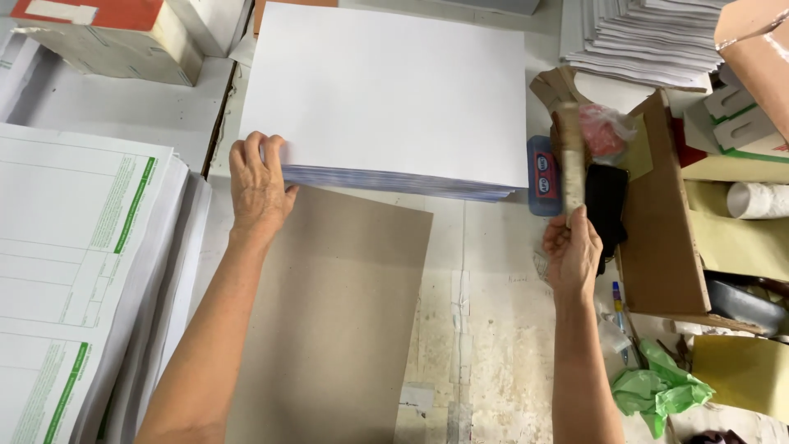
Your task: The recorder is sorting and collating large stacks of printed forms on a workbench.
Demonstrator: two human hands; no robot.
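Printed forms with green markings (pixel 74 271) lie stacked along the left of the desk (pixel 493 345), and a white and orange carton (pixel 107 33) sits at the far left corner. Fanned white sheets (pixel 641 41) pile up at the far right, beside an open cardboard box (pixel 666 238). A crumpled green plastic bag (pixel 657 390) lies near the right edge, a blue pen (pixel 617 298) just above it.

White carton with orange top (pixel 107 37) far left; brown cardboard box (pixel 760 57) far right
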